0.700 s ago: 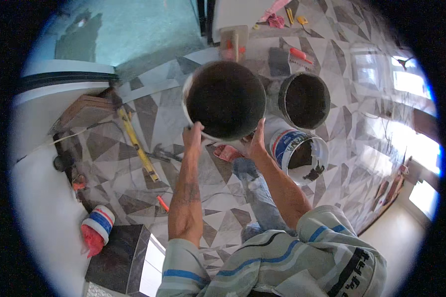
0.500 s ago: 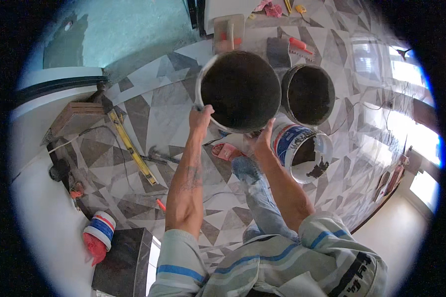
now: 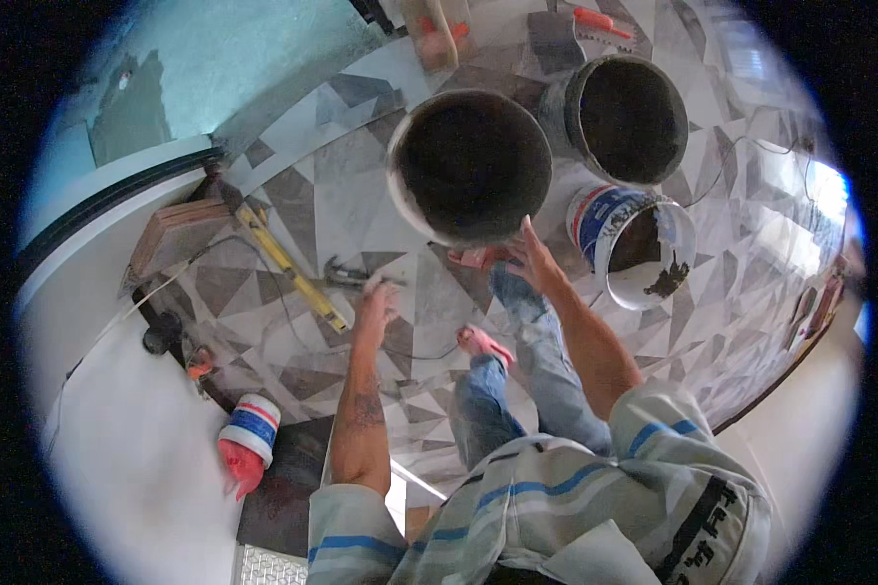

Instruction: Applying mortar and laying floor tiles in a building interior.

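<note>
My left hand (image 3: pixel 379 310) is off the large dark-filled bucket (image 3: pixel 468 166), its fingers loose and apart near a hammer (image 3: pixel 346 273) lying on the floor. My right hand (image 3: pixel 532 258) is at the bucket's near lower rim with fingers spread; whether the fingertips still touch it is hard to tell. A second dark-filled bucket (image 3: pixel 626 117) stands to the right. Below that sits a white bucket with a blue and red band (image 3: pixel 595 229), smeared inside with dark material. My feet, in pink sandals (image 3: pixel 478 343), are just below the hands.
On the patterned floor lie a yellow level (image 3: pixel 298 273), a flat trowel (image 3: pixel 439 29), a notched trowel (image 3: pixel 566 34) and cords (image 3: pixel 717 171). Stacked boards (image 3: pixel 171 234) lean at the left doorway. A small tub with red plastic (image 3: pixel 249 439) is at lower left.
My left hand has released the large bucket and drawn back toward me. My right hand's grip has loosened. The bucket sits beside the others, and my second foot has come into view.
</note>
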### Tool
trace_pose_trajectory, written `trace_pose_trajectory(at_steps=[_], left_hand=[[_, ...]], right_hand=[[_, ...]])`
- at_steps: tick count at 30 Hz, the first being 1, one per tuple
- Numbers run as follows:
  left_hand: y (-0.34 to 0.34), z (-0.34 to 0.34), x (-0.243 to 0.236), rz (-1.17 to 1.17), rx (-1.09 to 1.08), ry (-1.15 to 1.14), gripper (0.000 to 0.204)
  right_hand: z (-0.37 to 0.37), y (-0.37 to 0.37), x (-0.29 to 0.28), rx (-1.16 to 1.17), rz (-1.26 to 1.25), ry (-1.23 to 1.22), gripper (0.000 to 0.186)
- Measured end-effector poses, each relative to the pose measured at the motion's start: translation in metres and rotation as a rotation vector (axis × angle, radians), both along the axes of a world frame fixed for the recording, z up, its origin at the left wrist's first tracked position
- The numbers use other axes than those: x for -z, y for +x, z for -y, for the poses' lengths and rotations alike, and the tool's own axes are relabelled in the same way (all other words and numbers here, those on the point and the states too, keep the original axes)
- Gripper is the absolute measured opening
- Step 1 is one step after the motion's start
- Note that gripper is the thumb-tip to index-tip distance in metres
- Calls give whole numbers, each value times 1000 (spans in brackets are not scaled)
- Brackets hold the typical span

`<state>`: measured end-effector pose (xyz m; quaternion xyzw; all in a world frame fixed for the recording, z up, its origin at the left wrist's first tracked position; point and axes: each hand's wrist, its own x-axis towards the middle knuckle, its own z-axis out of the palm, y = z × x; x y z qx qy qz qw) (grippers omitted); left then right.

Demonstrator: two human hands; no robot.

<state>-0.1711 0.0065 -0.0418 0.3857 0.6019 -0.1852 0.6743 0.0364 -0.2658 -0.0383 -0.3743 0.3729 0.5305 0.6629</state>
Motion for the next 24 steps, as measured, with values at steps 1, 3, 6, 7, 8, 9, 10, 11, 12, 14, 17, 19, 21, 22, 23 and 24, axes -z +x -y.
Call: trace_pose_trajectory(at_steps=[1,3,6,7,8,9,10,11,12,14,17,19,21,22,23,24], left_hand=[[-26,7,2,72,21,-41,57],[-55,37,-15,84,93,-128,52],[-119,48,-43,-22,530,27,39],[-110,72,-42,7,549,11,39],[-98,104,-45,7,582,-20,38],[-90,131,-45,12,612,-55,37],[-88,151,-31,47,623,-79,37],[-98,145,-16,188,808,116,39],[-121,126,-11,276,995,326,42],[-123,134,-28,166,1219,425,47],[-49,168,-42,203,1531,501,59],[-19,176,-9,253,1619,502,66],[5,199,52,238,1617,686,76],[13,200,91,273,1683,788,74],[23,201,132,317,1747,884,73],[37,198,169,338,1776,971,72]], right_hand=[[20,-7,10,-113,96,-104,85],[63,-28,13,-221,182,-229,79],[64,-87,1,-335,248,-319,65],[97,-102,10,-480,351,-436,60],[136,-119,20,-626,443,-570,56],[180,-135,27,-612,451,-622,56],[221,-148,29,-661,671,-608,53],[220,-165,27,-706,895,-522,50],[189,-188,14,-696,889,-454,50],[160,-216,-31,-628,600,-654,44],[181,-243,-67,-886,702,-814,46],[166,-257,-94,-1175,765,-893,44],[169,-266,-93,-1309,835,-984,41],[171,-264,-86,-1341,752,-924,42],[176,-258,-80,-1374,661,-871,44],[181,-253,-77,-1374,638,-863,44]])
